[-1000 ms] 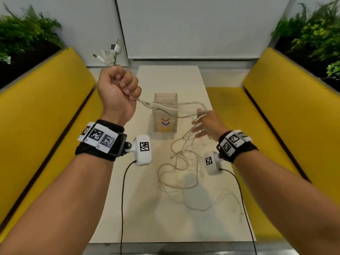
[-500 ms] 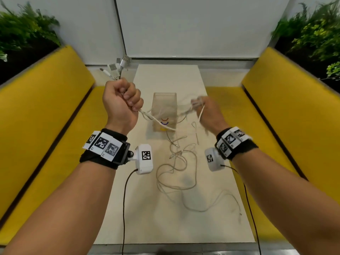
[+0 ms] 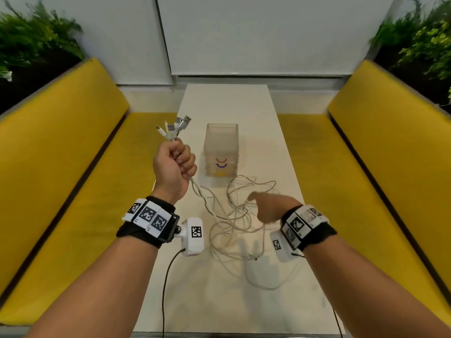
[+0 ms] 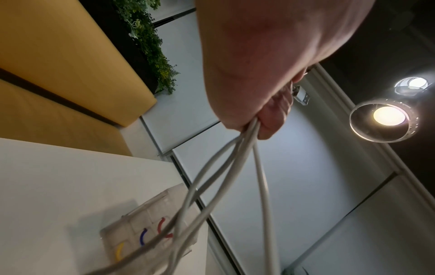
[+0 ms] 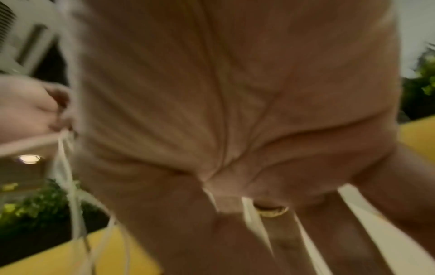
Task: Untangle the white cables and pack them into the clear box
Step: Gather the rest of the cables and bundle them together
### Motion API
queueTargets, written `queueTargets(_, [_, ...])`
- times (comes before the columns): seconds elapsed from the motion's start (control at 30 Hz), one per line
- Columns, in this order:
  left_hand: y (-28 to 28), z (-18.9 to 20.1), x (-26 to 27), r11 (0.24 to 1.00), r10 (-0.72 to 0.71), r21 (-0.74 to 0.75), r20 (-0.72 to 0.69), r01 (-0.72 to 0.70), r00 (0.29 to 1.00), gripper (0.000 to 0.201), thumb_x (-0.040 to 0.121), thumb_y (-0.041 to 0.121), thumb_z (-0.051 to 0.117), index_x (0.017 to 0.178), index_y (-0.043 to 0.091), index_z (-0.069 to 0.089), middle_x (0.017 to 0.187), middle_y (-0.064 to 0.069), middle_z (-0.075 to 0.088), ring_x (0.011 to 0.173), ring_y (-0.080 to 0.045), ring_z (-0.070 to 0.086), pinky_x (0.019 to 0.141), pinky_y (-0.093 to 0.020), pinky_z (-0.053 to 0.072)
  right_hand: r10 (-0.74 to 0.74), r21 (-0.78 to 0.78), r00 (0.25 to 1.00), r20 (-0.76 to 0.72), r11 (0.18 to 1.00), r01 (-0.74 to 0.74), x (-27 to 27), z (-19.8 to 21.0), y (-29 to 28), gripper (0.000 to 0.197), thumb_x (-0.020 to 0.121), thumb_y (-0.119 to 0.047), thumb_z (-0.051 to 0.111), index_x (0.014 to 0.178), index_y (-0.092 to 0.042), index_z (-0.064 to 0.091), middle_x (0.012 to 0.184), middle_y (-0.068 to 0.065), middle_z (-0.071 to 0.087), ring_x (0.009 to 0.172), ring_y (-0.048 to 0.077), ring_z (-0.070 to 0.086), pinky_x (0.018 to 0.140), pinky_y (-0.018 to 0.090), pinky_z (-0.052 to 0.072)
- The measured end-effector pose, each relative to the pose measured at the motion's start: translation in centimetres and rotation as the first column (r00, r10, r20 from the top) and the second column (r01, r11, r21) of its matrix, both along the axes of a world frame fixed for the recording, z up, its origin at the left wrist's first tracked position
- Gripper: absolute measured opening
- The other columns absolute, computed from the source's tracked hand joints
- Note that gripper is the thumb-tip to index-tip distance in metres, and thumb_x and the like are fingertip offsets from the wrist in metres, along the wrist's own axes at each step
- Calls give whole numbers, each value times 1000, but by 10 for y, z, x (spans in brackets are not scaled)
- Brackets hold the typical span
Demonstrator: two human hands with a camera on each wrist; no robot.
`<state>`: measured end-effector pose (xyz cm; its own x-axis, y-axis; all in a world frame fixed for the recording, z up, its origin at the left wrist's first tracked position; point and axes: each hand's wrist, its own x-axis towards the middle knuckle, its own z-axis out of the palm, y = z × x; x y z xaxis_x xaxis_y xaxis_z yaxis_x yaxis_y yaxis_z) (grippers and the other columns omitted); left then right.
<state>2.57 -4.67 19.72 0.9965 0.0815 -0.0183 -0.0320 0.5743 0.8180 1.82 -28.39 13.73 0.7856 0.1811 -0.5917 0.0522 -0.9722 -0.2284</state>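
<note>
My left hand (image 3: 174, 164) is raised over the table's left side as a fist and grips a bundle of white cables (image 3: 234, 215) just below their plugs (image 3: 175, 125), which stick up out of it. In the left wrist view three strands (image 4: 235, 167) run down from the curled fingers (image 4: 270, 119). The rest of the cables lie in a loose tangle on the table. The clear box (image 3: 221, 147), with red, blue and yellow arcs on its front, stands upright just beyond the tangle. My right hand (image 3: 266, 208), blurred, hovers low over the tangle with its fingers (image 5: 277, 241) spread out.
The narrow white table (image 3: 227, 103) runs away from me between two yellow benches (image 3: 73, 167) (image 3: 366, 167). Plants (image 3: 36, 45) stand behind both backrests. Black leads hang from the two wrist cameras over the near table edge.
My right hand let the lifted strands drop and came down and nearer, over the tangle. My left hand sank a little toward the table, still gripping the plug ends.
</note>
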Motion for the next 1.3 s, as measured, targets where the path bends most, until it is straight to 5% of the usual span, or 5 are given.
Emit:
queueTargets(0.17, [-4, -12, 0, 998, -58, -11, -58, 57, 997, 27, 89, 19, 36, 66, 23, 22, 52, 6, 20, 49, -13, 7, 41, -24, 7, -61, 62, 906, 419, 997, 38, 37, 15, 23, 37, 88, -11, 49, 124, -15, 59, 123, 10, 64, 109, 32, 62, 92, 42, 53])
queueTargets(0.5, [-27, -21, 1, 994, -106, -1, -63, 106, 992, 31, 95, 14, 28, 66, 22, 21, 50, 6, 22, 46, -11, 9, 41, -21, 8, 86, 5, 970, 229, 996, -90, 55, -132, 53, 36, 94, -8, 52, 129, -9, 60, 132, 14, 61, 120, 33, 59, 96, 39, 51])
queueTargets(0.87, [-30, -34, 11, 996, 16, 90, -83, -9, 996, 29, 93, 13, 29, 65, 19, 30, 53, 5, 24, 43, -9, 17, 41, -18, 15, 221, -153, 893, 391, 973, -173, 45, -160, 42, 29, 96, -17, 53, 123, -8, 59, 125, 14, 53, 114, 35, 55, 87, 45, 52])
queueTargets(0.97, [-26, -40, 12, 988, 51, 147, -78, -39, 996, 23, 86, 14, 34, 65, 20, 28, 53, 5, 24, 43, -10, 16, 42, -21, 13, -20, 154, 885, 465, 986, -58, 49, -146, 43, 15, 89, -10, 55, 96, -22, 61, 107, 8, 56, 99, 26, 56, 78, 42, 52])
queueTargets(1.3, [-45, -45, 8, 946, 41, 324, -79, -13, 996, 16, 84, 15, 48, 72, 19, 39, 56, 6, 29, 51, -12, 21, 51, -33, 15, -615, 952, 783, 95, 287, 109, 31, 14, 43, 20, 92, -10, 68, 82, 7, 69, 71, 7, 68, 58, 4, 55, 58, 16, 44])
